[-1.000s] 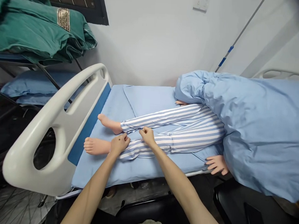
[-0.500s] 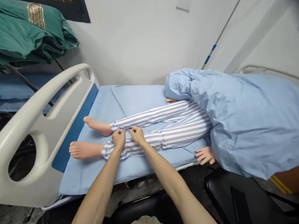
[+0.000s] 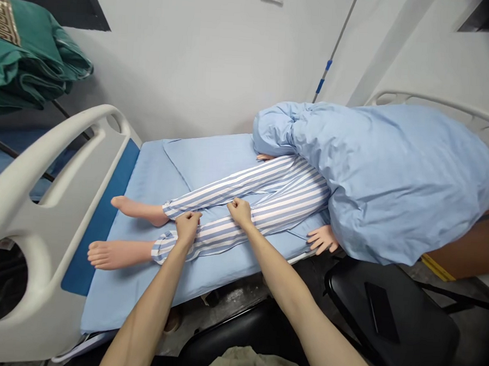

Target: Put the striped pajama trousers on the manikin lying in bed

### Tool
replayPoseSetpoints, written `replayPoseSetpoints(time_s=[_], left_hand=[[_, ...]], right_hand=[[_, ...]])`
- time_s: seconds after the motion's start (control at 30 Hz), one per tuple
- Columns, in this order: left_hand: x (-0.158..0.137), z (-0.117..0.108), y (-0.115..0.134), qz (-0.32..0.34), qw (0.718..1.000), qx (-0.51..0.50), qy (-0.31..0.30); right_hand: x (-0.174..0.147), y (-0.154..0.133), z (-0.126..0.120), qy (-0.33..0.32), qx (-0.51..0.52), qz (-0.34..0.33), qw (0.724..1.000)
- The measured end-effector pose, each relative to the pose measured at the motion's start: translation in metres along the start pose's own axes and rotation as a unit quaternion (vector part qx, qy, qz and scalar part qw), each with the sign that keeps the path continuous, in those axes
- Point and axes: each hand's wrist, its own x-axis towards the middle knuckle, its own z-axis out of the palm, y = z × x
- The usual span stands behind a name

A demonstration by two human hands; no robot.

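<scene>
A manikin in blue-and-white striped trousers [image 3: 287, 199] lies on the bed, its bare near foot [image 3: 120, 254] and far foot [image 3: 139, 209] towards the bed end on the left. My left hand [image 3: 187, 227] is closed on the trouser cloth at the near lower leg. Further up the same leg, around the knee, my right hand [image 3: 240, 212] grips the cloth too, fingers curled in. The fingertips of both hands are partly hidden. A bunched light blue quilt [image 3: 392, 180] covers the manikin's upper body, with one manikin hand [image 3: 322, 239] sticking out on the near side.
A white-and-blue bed end board [image 3: 55, 195] rises at the left. Black chairs stand close by, one at the right [image 3: 418, 317] bearing a dark flat phone-like object [image 3: 381, 311]. A pole [image 3: 336, 46] leans by the wall, and folded green cloth [image 3: 42, 57] lies at the upper left.
My hands have moved apart along the near trouser leg: the right towards the knee, the left staying near the lower shin. The whole view has shifted a little to the right.
</scene>
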Motion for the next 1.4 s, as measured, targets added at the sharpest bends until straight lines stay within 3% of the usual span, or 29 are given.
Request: replayPoseSetpoints(time_s=[0.17,0.3,0.43,0.53,0.6,0.73,0.9,1.03,1.2,1.4], left_hand=[[-0.018,0.058,0.038,0.046,0.993,-0.080,-0.077],[-0.031,0.089,0.039,0.081,0.995,-0.025,-0.042],[-0.030,0.091,0.028,0.092,0.994,-0.009,-0.055],[-0.027,0.090,0.027,0.091,0.995,0.000,-0.052],[-0.027,0.090,0.027,0.086,0.995,0.002,-0.054],[-0.030,0.090,0.027,0.073,0.995,-0.009,-0.063],[-0.035,0.096,0.041,0.049,0.995,-0.061,-0.060],[-0.036,0.120,0.061,0.061,0.990,-0.096,-0.078],[-0.033,0.141,0.060,0.081,0.990,-0.026,-0.108],[-0.029,0.138,0.052,0.109,0.980,0.013,-0.166]], right_hand=[[0.005,0.002,-0.001,0.015,0.078,0.012,0.997],[0.008,0.003,-0.004,0.010,0.144,0.024,0.989],[0.018,-0.005,-0.012,0.016,0.181,0.032,0.983],[0.029,-0.006,-0.032,0.004,0.169,-0.015,0.986],[0.033,0.000,-0.049,-0.006,0.136,-0.037,0.990],[0.027,0.020,-0.067,0.008,-0.007,-0.011,1.000],[0.024,0.030,-0.064,0.047,-0.027,-0.001,0.999],[0.026,0.030,-0.064,0.060,-0.004,-0.001,0.998],[0.025,0.032,-0.066,0.057,-0.011,-0.011,0.998],[0.025,0.032,-0.062,0.052,-0.023,-0.002,0.998]])
